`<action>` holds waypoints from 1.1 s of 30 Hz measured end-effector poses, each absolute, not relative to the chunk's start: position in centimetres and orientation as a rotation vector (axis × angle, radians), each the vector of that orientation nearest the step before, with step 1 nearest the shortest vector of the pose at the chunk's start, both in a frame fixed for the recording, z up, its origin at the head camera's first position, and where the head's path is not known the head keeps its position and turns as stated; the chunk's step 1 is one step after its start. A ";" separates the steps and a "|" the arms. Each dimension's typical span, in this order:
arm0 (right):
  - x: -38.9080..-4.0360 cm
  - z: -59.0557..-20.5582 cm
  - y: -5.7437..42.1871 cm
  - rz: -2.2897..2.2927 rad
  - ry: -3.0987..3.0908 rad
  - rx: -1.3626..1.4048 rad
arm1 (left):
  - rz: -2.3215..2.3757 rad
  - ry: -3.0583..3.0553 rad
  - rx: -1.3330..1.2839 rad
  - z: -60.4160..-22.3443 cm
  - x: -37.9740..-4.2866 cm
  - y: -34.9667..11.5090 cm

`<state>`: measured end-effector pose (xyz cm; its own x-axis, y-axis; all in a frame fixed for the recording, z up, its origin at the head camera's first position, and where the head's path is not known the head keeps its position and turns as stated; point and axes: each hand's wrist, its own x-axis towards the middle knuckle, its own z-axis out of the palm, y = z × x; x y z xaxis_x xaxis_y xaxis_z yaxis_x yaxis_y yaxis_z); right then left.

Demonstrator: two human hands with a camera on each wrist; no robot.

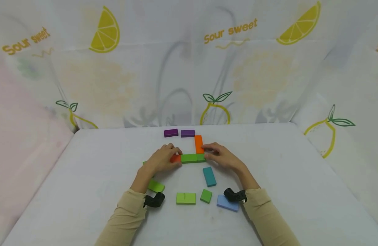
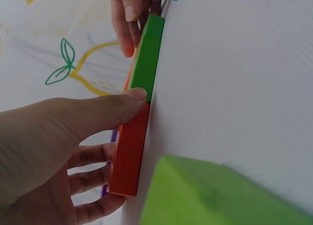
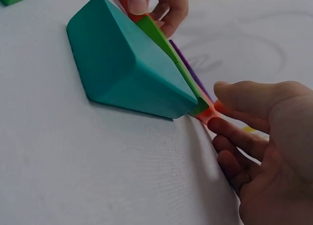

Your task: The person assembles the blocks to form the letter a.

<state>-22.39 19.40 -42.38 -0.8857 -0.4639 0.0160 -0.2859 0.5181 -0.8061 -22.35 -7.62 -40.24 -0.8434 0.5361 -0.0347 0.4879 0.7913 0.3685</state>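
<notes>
In the head view my left hand (image 1: 162,159) holds a red block (image 1: 176,158), the left end of a row. The left wrist view shows the thumb on the near side of the red block (image 2: 131,151) and the other fingers behind it. Beside it lie a long green block (image 1: 189,158) and a small green block (image 1: 200,157). An orange block (image 1: 199,144) reaches back from the row's right end. My right hand (image 1: 222,156) is at that corner, fingers loosely bent, fingertips right at the orange block's side and the small green block's end.
Two purple blocks (image 1: 187,133) lie behind the row. Nearer are a teal block (image 1: 209,176), a light green block (image 1: 186,198), a small green cube (image 1: 206,196) and a blue block (image 1: 227,203). Another green block (image 1: 156,186) lies by the left wrist. A printed cloth hangs behind the table.
</notes>
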 end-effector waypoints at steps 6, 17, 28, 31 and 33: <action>-22.5 -42.2 19.4 -1.302 2.530 -0.641 | 0.533 2.843 0.804 -40.3 -22.3 -7.7; -23.6 -41.7 19.7 -1.296 2.509 -0.569 | 0.539 2.827 0.816 -40.1 -22.4 -7.7; -25.7 -41.8 19.4 -1.327 2.549 -0.511 | 0.557 2.806 0.821 -40.1 -22.7 -7.6; -26.1 -41.8 18.9 -1.296 2.588 -0.552 | 0.559 2.802 0.808 -40.1 -22.6 -7.7; -26.3 -41.8 18.6 -1.280 2.593 -0.568 | 0.564 2.796 0.809 -40.0 -22.5 -7.8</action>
